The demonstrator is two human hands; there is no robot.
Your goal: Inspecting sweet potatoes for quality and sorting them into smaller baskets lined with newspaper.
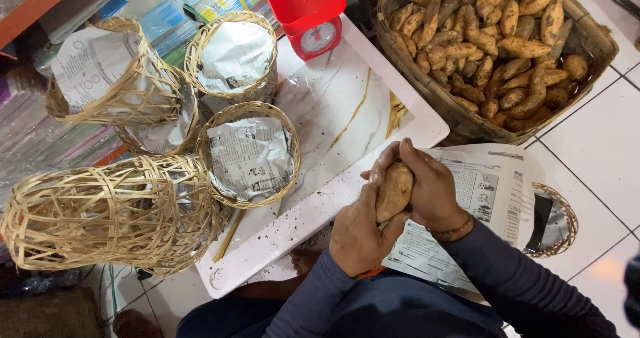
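Note:
Both my hands clasp one brown sweet potato (393, 190) in front of me, over a sheet of newspaper (483, 198). My left hand (357, 235) cups it from below and my right hand (430, 188) wraps it from the right side. A large woven basket (427, 91) heaped with sweet potatoes (490, 41) stands at the upper right, beyond my hands.
A white marbled board (333, 105) lies at centre with a red weighing scale (313, 18) at its far end. Several small woven baskets lined with newspaper (250, 151) cluster at left; one (100, 211) lies on its side. A small basket (553, 221) sits at right on white floor tiles.

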